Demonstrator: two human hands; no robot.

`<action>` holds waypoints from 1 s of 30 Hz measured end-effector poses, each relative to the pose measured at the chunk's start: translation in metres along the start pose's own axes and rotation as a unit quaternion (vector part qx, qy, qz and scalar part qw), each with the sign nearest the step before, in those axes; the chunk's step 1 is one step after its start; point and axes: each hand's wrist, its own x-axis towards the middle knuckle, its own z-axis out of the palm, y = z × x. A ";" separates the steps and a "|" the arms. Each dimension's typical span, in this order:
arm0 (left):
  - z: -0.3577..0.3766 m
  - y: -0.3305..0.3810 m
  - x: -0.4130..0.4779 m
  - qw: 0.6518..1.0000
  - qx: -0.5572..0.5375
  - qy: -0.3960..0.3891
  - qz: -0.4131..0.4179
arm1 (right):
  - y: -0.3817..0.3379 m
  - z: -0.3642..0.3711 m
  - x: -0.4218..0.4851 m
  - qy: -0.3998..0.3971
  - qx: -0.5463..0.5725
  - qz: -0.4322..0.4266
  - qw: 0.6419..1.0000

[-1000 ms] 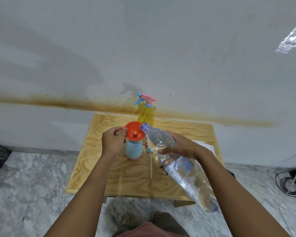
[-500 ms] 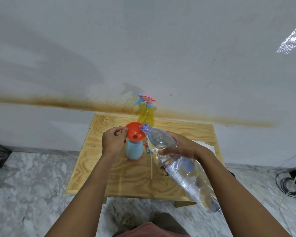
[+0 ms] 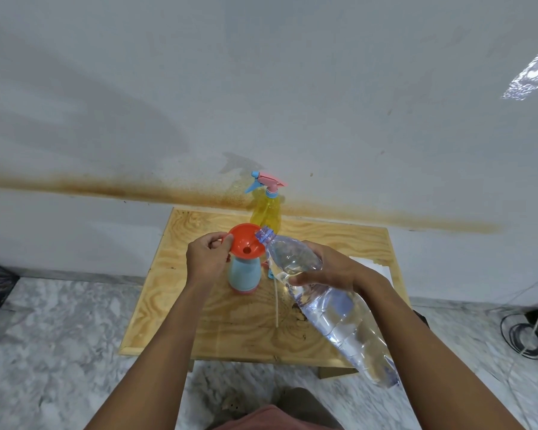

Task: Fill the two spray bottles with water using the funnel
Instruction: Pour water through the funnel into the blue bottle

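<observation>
Where everything sits: small plywood desk (image 3: 174, 305) pushed up against a white wall (image 3: 261, 88) with a brown stain running along it, grey marbled floor (image 3: 59, 336) underneath.
Blue bottle: light blue plastic spray bottle with a pink base (image 3: 244, 276), upright near the middle of the desk.
Funnel: orange-red plastic funnel (image 3: 246, 243) sits in the blue bottle's neck, wide end up.
Left hand: the left hand (image 3: 207, 259) pinches the funnel's left rim between thumb and curled fingers.
Right hand: the right hand (image 3: 330, 268) is wrapped round the shoulder of a large clear plastic water bottle (image 3: 339, 308), thumb on the near side.
Water bottle: uncapped and tilted, mouth pointing up and left right at the funnel's right rim. Can't tell if it actually touches. The base hangs out past the desk's near edge. It's partly full; can't make out whether any water is running out.
Yellow bottle: translucent yellow spray bottle with a pink-and-blue trigger head (image 3: 266, 212), upright at the back of the desk just behind the funnel, clear of both hands.
Loose spray head: a blue piece with a thin white tube (image 3: 276, 302) lies on the desk just right of the blue bottle, partly hidden by the water bottle.
Other stuff: white sheet (image 3: 382, 268) at the desk's right edge, dark cables (image 3: 525, 336) on the floor far right.
</observation>
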 end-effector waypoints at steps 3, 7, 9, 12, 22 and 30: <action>0.000 0.001 -0.001 1.000 0.002 0.000 0.004 | -0.001 0.001 -0.001 0.001 0.001 0.000 1.000; -0.001 0.002 -0.002 1.000 -0.003 -0.005 0.000 | -0.003 0.003 -0.003 0.004 0.006 -0.004 1.000; -0.001 0.002 -0.002 1.000 -0.003 -0.006 0.000 | -0.006 0.003 -0.003 0.011 0.009 -0.009 1.000; -0.001 0.002 -0.002 1.000 -0.004 -0.007 -0.002 | -0.009 0.003 -0.003 0.021 0.016 -0.016 1.000; -0.002 0.004 -0.004 1.000 -0.006 -0.014 -0.004 | -0.016 0.008 -0.010 0.144 0.074 -0.089 0.983; -0.001 0.003 -0.004 1.000 0.002 -0.008 -0.002 | -0.012 0.018 -0.017 0.268 0.153 -0.140 0.941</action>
